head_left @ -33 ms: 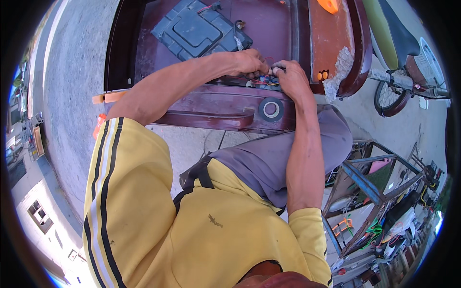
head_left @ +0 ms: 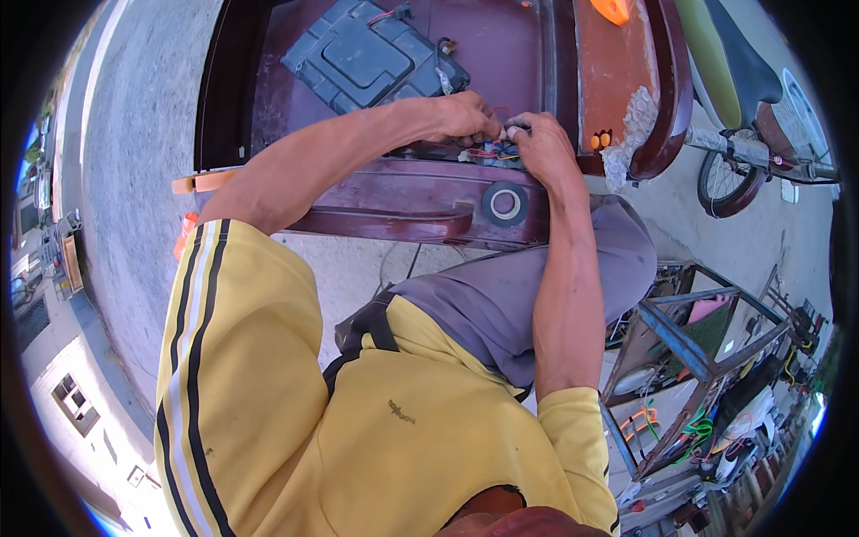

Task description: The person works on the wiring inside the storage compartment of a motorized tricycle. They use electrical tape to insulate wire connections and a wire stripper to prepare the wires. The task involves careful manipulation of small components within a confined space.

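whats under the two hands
A bundle of wires, some red, shows partly around the fingertips of the left hand and right hand; whatever lies directly beneath them is covered.

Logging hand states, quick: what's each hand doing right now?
Left hand: curled by the wires; what it grips can't be told.
Right hand: curled beside them; grip also unclear.

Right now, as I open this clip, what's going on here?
A person in a yellow shirt is busy with a cluster of coloured wires. The left grip and right grip are close together over it; what exactly each pinches is too small to tell. A roll of dark tape lies on the maroon panel nearer the person, and a flat dark case lies beyond.
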### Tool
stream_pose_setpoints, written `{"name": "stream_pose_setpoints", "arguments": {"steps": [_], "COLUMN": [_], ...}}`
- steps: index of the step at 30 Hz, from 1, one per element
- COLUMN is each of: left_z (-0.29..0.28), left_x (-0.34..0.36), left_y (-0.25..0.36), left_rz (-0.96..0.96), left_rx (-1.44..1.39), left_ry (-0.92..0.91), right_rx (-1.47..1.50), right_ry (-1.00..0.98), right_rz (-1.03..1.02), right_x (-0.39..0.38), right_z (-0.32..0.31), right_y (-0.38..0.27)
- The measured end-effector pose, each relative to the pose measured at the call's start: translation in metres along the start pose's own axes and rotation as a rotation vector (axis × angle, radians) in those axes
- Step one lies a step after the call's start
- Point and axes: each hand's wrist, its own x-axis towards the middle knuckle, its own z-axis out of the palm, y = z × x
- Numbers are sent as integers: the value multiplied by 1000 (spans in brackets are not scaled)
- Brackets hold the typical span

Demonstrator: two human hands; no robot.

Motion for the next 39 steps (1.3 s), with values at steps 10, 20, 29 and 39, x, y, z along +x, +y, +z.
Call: {"name": "stream_pose_setpoints", "arguments": {"steps": [10,20,29,39], "left_z": [8,9,1,-10], "left_x": [-13,-11,-5,-5], "left_y": [22,13,-7,-8], "left_rz": [-41,41,148,140], "left_rx": [165,187,-31,-33], "left_ry": [84,133,14,-96], "right_rx": [13,-88,-29,71], "right_ry": [-113,45,-42,-11], "right_rz": [206,249,142,-4], "right_x": [1,3,3,2], "right_z": [-8,0,-1,1], "right_y": [-6,-8,-4,4]}}
